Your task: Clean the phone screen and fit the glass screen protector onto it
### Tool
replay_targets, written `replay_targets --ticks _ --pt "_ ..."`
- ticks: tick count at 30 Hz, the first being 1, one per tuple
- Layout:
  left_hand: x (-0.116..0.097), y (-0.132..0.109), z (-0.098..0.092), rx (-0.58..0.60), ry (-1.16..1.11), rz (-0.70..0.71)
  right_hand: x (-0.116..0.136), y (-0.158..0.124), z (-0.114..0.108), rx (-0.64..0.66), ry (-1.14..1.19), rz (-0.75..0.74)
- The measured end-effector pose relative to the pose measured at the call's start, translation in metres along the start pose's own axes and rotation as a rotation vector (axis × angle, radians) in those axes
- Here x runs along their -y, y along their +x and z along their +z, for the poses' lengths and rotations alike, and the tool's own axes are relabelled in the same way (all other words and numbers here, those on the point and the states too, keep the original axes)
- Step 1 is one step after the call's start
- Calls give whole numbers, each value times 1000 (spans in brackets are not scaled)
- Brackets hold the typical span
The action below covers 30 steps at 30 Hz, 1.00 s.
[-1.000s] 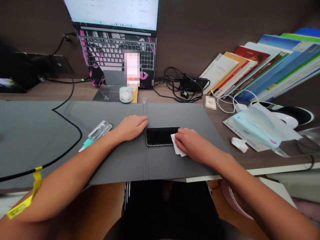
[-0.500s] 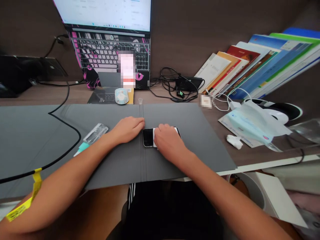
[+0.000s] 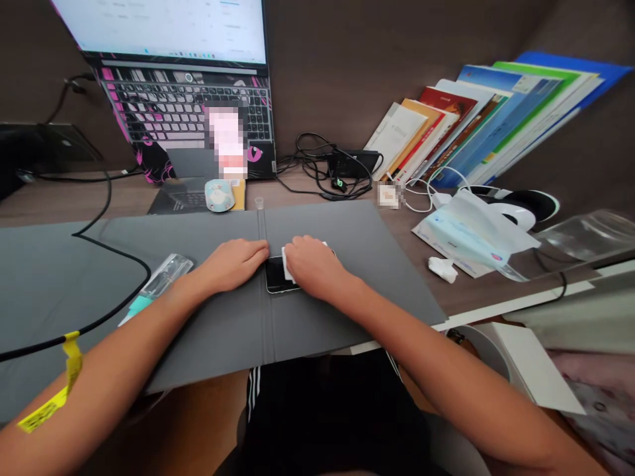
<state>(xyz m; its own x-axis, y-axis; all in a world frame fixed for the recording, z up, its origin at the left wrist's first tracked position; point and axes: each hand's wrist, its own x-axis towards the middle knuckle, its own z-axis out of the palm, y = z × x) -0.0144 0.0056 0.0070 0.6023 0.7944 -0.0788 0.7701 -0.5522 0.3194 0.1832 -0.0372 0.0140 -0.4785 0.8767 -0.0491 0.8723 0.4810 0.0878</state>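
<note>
A: Status on the phone?
B: Lay flat on the grey mat, screen up, near the crease. White sheet was already on the screen, so that part was done.
A: Right hand?
B: Curled narrow over the sheet, pinning it to the phone. Fingertips hidden, so couldn't tell the exact grip.
A: Left hand?
B: Palm down on the mat, fingers loosely together, nothing seen in it. Fingertips sat at the phone's upper left corner; couldn't tell whether they touched.
A: How far along?
B: Midway, my guess. Left end of the screen was bare and dark; most of the rest was under hand and sheet. Couldn't tell which parts had been covered. Sheet hadn't been put aside, so lifting it clear was left.
A: Anything else in play?
B: Clear case lay beyond the left forearm, teal piece next to it. Crumpled tissue was off the mat, to the right. Neither hand was on those.
</note>
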Motion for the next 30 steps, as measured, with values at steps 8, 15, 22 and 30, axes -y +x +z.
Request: replay_targets --ticks 8,15,22,30 --pt "-3 -1 -4 21 -2 -15 -51 -31 -7 112 -60 56" --pt "-5 -2 -7 0 -4 -14 -41 -20 -12 123 -89 24" --pt "-4 -1 -6 -34 20 -59 -3 12 -12 66 -66 -80" --pt "-1 1 -5 -39 60 -85 16 26 -5 15 -37 -104"
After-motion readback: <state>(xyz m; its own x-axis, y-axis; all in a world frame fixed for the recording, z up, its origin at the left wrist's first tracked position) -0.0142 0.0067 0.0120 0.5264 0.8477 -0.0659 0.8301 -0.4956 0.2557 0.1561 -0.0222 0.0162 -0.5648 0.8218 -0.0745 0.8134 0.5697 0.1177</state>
